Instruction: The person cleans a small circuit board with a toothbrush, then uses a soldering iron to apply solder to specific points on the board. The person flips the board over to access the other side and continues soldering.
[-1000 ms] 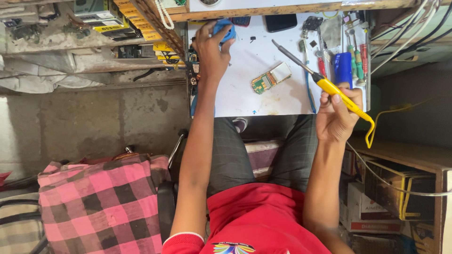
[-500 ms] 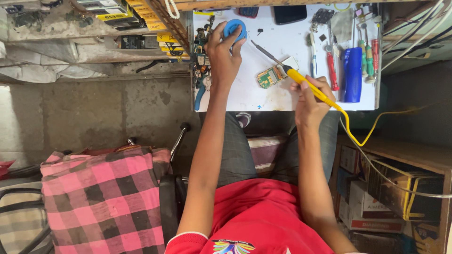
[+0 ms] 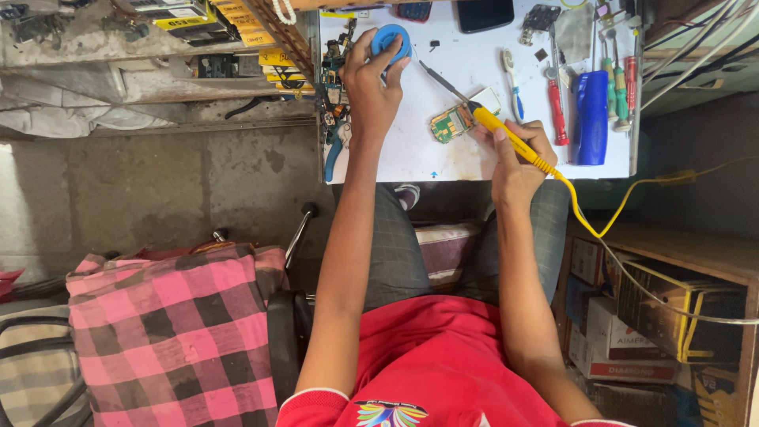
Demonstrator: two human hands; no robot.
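Note:
My left hand (image 3: 370, 85) grips a round blue spool (image 3: 391, 39) at the far left of the white work table (image 3: 411, 150). In my right hand (image 3: 514, 162) I hold a yellow soldering iron (image 3: 510, 141); its metal tip points up and left over the table. Its yellow cord (image 3: 609, 221) trails off to the right. A small green circuit board (image 3: 452, 123) lies on the table just left of the iron's handle, touching a small white piece (image 3: 489, 100).
Red-handled screwdrivers (image 3: 556, 111), a blue bottle (image 3: 591, 119), a white-and-blue brush (image 3: 514, 83) and a dark phone (image 3: 484, 14) lie at the table's right and far side. Blue pliers (image 3: 336, 150) hang at the left edge. A pink checked cloth (image 3: 170, 332) covers a chair at left. Cardboard boxes (image 3: 624, 316) sit at right.
My right hand has brought the soldering iron left and inward, from the table's right edge to beside the circuit board. My left hand has stayed on the blue spool.

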